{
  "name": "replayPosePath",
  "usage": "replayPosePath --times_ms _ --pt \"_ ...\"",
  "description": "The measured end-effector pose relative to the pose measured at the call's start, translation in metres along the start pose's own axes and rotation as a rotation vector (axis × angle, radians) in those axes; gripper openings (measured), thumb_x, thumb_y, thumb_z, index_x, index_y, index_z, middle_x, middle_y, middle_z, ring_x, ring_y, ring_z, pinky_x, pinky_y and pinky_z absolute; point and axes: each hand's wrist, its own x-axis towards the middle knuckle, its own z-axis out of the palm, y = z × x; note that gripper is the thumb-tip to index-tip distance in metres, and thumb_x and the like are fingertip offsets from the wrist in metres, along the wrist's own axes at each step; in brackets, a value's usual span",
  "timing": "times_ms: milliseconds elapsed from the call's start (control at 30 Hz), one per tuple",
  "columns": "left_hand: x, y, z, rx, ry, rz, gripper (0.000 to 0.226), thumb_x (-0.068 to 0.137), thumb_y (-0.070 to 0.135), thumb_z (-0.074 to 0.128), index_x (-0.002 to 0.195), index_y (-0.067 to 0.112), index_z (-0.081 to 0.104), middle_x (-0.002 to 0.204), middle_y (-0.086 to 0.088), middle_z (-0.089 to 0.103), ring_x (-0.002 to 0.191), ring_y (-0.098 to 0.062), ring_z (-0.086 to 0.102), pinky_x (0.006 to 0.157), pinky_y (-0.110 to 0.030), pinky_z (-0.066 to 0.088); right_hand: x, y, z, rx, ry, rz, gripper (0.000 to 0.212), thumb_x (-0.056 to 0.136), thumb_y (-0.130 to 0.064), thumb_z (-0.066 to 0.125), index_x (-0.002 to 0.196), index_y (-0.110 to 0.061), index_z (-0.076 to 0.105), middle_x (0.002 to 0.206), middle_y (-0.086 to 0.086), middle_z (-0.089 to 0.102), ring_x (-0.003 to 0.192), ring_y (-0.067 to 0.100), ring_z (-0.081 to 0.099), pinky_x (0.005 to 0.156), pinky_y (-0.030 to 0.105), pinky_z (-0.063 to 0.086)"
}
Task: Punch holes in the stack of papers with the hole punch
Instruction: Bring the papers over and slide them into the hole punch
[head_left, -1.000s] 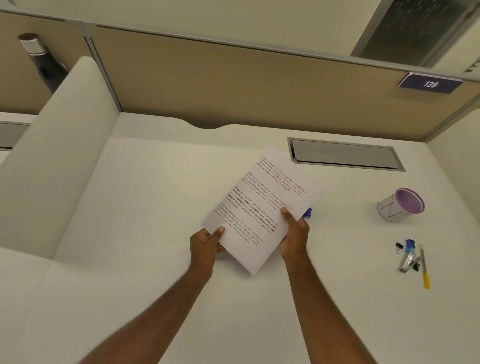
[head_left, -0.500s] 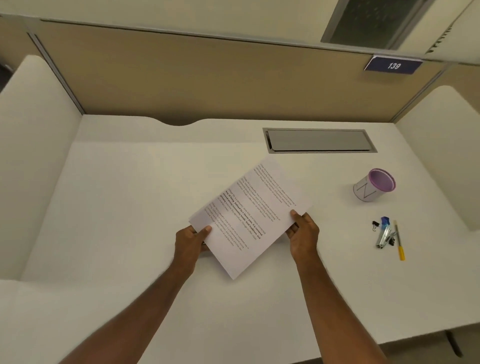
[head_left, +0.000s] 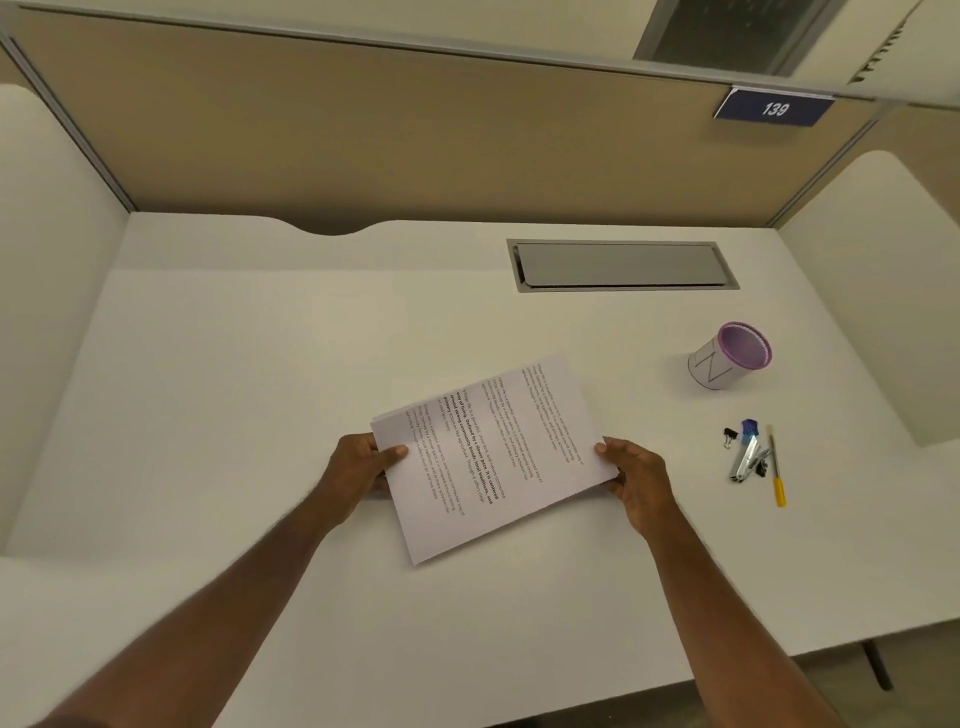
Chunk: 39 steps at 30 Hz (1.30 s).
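Both hands grip the printed paper stack (head_left: 493, 457), left hand (head_left: 358, 467) and right hand (head_left: 636, 480) pinching opposite edges over the smooth white worktop (head_left: 260, 389).

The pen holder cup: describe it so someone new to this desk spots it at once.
Start at the grey rectangular cable hatch set into the white desk. Nearer the person and to its right sits a small white cylindrical cup with a purple rim. It is the only round container; below it lie only small clips and a yellow-tipped pen.
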Motion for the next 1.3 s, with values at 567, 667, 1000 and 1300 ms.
replayPosePath --times_ms 567,667,1000,1300 --pt "0.039 0.015 0.027 0.114 -0.145 -0.117 0.018 0.092 0.014 0.073 0.107 0.004 0.075 0.102 -0.014 0.080 0.094 -0.030 0.078 0.069 -0.038 0.064 0.006 0.016 -0.045 -0.173 0.104 0.122 0.009 0.081 -0.001 0.076 0.089 -0.003 0.076 0.090 0.019 0.077 0.078 0.029 0.071 0.073 0.041 0.060" --pt "0.037 0.011 0.029 0.102 -0.170 -0.129 0.017 0.092 0.015 0.073 0.106 0.005 0.076 0.103 -0.014 0.079 0.094 -0.030 0.078 0.068 -0.037 0.064 0.004 0.019 -0.052 -0.148 0.101 0.128 0.008 0.080 0.000 0.076 0.088 -0.004 0.076 0.087 0.016 0.078 0.074 0.026 0.073 0.059 0.031 0.059" --pt "0.044 0.011 0.035 0.119 -0.179 -0.159 0.017 0.091 0.015 0.074 0.106 0.006 0.076 0.104 -0.014 0.079 0.095 -0.032 0.077 0.071 -0.039 0.065 0.003 0.022 -0.055 -0.140 0.111 0.158 0.011 0.081 0.001 0.075 0.091 -0.003 0.076 0.088 0.015 0.078 0.075 0.026 0.073 0.057 0.028 0.059" --pt "0.051 0.014 0.033 0.141 -0.175 -0.165 0.015 0.090 0.016 0.075 0.103 0.008 0.077 0.105 -0.013 0.079 0.094 -0.030 0.078 0.069 -0.037 0.065 0.001 0.017 -0.050 -0.134 0.127 0.163 0.010 0.082 0.002 0.074 0.089 -0.005 0.075 0.081 0.010 0.078 0.068 0.020 0.074 0.051 0.026 0.057"
